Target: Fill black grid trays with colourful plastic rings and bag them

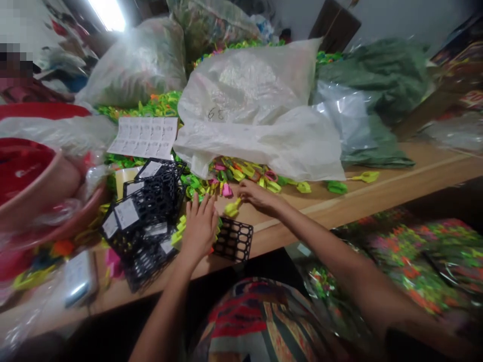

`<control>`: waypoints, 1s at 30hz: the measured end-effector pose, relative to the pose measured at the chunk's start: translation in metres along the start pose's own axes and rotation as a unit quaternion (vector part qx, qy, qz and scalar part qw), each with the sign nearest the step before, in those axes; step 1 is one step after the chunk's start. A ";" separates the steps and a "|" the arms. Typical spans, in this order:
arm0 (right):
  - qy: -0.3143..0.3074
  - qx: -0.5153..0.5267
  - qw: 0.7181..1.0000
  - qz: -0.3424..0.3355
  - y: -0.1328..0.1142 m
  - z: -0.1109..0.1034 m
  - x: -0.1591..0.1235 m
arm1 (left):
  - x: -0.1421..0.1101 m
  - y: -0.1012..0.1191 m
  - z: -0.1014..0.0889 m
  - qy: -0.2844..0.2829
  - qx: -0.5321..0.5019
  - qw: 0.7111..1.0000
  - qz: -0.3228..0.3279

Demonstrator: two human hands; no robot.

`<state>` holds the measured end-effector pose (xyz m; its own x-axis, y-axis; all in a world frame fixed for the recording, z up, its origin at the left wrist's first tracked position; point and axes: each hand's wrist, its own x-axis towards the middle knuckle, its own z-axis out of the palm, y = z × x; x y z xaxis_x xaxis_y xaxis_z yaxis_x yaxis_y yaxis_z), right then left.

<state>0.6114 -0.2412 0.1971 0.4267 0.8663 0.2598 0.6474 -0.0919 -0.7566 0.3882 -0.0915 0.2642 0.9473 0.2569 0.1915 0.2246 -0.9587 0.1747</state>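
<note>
My right hand (257,196) pinches the thin end of a small yellow plastic piece (232,207) just above the table. My left hand (200,225) lies palm down, fingers outstretched, over one end of a black plastic grid tray (236,239). Several yellow-green pieces (178,231) show along the left side of that hand; what lies under its palm is hidden. On the right, the tray's oval openings are uncovered. Past my fingertips spreads a loose heap of green, yellow, orange and pink plastic pieces (245,171), with a pink one (227,190) near my right hand.
Stacked black grids with white labels (154,196) lie left of my hands. Behind are a label sheet (145,137) and a big white sack (256,100). A phone-like object (80,276) and pink basin (56,176) stand left. Filled bags (422,256) sit below the table's right edge.
</note>
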 end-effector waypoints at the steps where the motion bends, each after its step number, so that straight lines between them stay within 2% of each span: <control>1: -0.004 0.009 1.000 -0.001 -0.001 0.004 -0.005 | 0.000 0.000 0.000 -0.003 -0.010 1.000 0.004; 5: -0.035 0.101 0.994 0.006 -0.017 0.029 -0.022 | 0.001 -0.001 -0.002 -0.004 -0.038 0.999 0.011; 9: -0.026 0.159 0.987 0.014 -0.032 0.060 -0.026 | 0.001 -0.001 -0.001 0.017 -0.045 0.999 0.023; 14: 0.036 0.172 0.984 0.024 -0.027 0.085 -0.018 | 0.000 -0.001 -0.001 0.025 -0.047 0.998 0.024; 17: 0.011 0.188 0.981 0.055 -0.023 0.093 -0.016 | 0.000 -0.001 0.000 0.021 -0.043 0.999 0.023; 21: 0.014 0.106 0.992 0.063 -0.023 0.101 -0.020 | 0.000 -0.002 0.000 0.021 -0.042 0.999 0.024; 26: 0.000 -0.053 0.998 -0.042 -0.025 0.109 -0.027 | 0.002 0.001 -0.006 -0.011 -0.041 0.999 0.004; 30: -0.053 -0.093 0.991 -0.076 -0.028 0.108 -0.020 | 0.008 0.009 -0.010 -0.035 0.012 0.999 0.011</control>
<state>0.5163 -0.2027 0.1486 0.2530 0.9226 0.2913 0.8084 -0.0362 -0.5875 0.3955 -0.0971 0.2774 0.9655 0.2276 0.1264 0.2087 -0.9668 0.1473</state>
